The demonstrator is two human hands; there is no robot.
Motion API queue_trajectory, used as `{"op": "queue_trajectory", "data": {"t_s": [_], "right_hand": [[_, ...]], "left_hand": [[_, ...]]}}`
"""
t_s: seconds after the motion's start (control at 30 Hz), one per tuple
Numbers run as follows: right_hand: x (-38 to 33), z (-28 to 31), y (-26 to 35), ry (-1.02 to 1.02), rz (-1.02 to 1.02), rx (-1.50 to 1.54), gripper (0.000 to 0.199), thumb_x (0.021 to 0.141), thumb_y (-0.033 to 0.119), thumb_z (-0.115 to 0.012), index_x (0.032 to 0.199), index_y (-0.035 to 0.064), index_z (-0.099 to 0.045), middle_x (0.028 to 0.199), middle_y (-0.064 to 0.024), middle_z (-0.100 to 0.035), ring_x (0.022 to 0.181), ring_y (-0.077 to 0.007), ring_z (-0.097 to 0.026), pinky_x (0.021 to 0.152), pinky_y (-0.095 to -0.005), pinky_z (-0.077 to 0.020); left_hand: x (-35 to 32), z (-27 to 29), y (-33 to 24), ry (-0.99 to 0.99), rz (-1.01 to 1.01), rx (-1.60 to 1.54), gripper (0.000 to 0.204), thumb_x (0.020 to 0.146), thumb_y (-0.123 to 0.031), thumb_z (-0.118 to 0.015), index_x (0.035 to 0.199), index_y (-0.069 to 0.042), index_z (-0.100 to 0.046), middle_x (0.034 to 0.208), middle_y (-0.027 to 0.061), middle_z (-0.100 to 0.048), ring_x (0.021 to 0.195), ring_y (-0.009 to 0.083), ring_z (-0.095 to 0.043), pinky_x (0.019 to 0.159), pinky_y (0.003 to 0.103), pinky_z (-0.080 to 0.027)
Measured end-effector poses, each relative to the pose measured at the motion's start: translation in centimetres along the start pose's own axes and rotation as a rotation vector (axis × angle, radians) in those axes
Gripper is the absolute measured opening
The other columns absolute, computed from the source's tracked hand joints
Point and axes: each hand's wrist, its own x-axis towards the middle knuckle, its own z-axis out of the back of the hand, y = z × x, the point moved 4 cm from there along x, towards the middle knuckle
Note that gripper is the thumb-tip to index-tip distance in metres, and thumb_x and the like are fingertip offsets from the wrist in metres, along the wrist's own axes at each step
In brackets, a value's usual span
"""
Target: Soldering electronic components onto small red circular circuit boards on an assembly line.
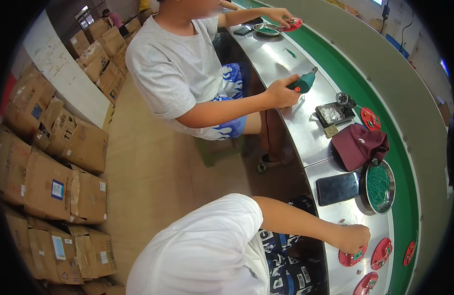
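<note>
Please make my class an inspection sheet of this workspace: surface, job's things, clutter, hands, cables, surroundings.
Surface: grey metal tabletop with a seam and glare, beside a green belt.
Job's things: red disc under the left hand; more red discs nearby, one on the belt.
Clutter: dark phone; maroon cap.
Hands: left hand curled over the disc, grip unclear; right hand not in view.
Cables: green wire-like strands in a metal bowl; dark cord in the background.
Surroundings: seated co-worker holding a green power tool; stacked cardboard boxes.
</note>
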Motion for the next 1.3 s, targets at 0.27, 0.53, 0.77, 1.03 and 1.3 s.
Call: {"op": "queue_trajectory", "data": {"t_s": [0.27, 0.53, 0.77, 1.03, 1.3], "right_hand": [[0.1, 1.2, 0.5, -0.395, 0.156, -0.531, 0.032, 0.091, 0.041, -0.055, 0.084, 0.01, -0.059, 0.05, 0.0032, -0.043, 0.034, -0.0103, -0.039, 0.033, -0.0218, -0.0275], [0.0, 1.8, 1.2, 0.07, 0.107, -0.101, 0.031, 0.091, 0.04, -0.055, 0.087, 0.0097, -0.061, 0.056, 0.0027, -0.048, 0.036, -0.0096, -0.042, 0.034, -0.0214, -0.0294], [-1.3, -1.5, 0.8, -0.833, 0.265, -0.999, 0.029, 0.091, 0.039, -0.055, 0.089, 0.0108, -0.062, 0.057, 0.0037, -0.05, 0.037, -0.0092, -0.043, 0.034, -0.0214, -0.0309], [-2.0, -0.5, 1.7, -0.908, 0.273, -0.87, 0.028, 0.091, 0.037, -0.056, 0.089, 0.0096, -0.062, 0.059, 0.0046, -0.05, 0.041, -0.0079, -0.044, 0.037, -0.0209, -0.0333], [-1.6, -1.4, 1.1, -0.979, 0.297, -0.894, 0.029, 0.09, 0.038, -0.057, 0.09, 0.0094, -0.061, 0.06, 0.0041, -0.049, 0.041, -0.0083, -0.042, 0.038, -0.0209, -0.0323]], "left_hand": [[0.3, 1.6, -0.9, 0.098, -0.047, 0.154, 0.016, 0.063, -0.011, -0.068, 0.071, 0.002, -0.073, 0.073, 0.024, -0.068, 0.072, 0.0399, -0.068, 0.067, 0.045, -0.055], [0.5, 2.7, -3.1, 0.036, -0.27, 0.231, 0.012, 0.068, -0.011, -0.063, 0.067, 0.001, -0.067, 0.087, 0.0185, -0.066, 0.075, 0.0361, -0.066, 0.066, 0.045, -0.056], [7.3, 9.1, -0.4, -0.306, -0.059, 0.553, 0.013, 0.071, -0.015, -0.069, 0.076, -0.003, -0.067, 0.092, 0.0162, -0.065, 0.093, 0.03, -0.062, 0.074, 0.041, -0.051], [8.0, 7.3, 5.1, -0.037, 0.292, 0.504, 0.015, 0.074, -0.012, -0.07, 0.085, -0.002, -0.073, 0.098, 0.0198, -0.069, 0.097, 0.0349, -0.065, 0.08, 0.043, -0.05], [8.5, 7.5, 6.0, 0.014, 0.374, 0.482, 0.024, 0.066, -0.011, -0.077, 0.089, -0.004, -0.075, 0.098, 0.0184, -0.071, 0.095, 0.0326, -0.069, 0.084, 0.042, -0.051]]}}
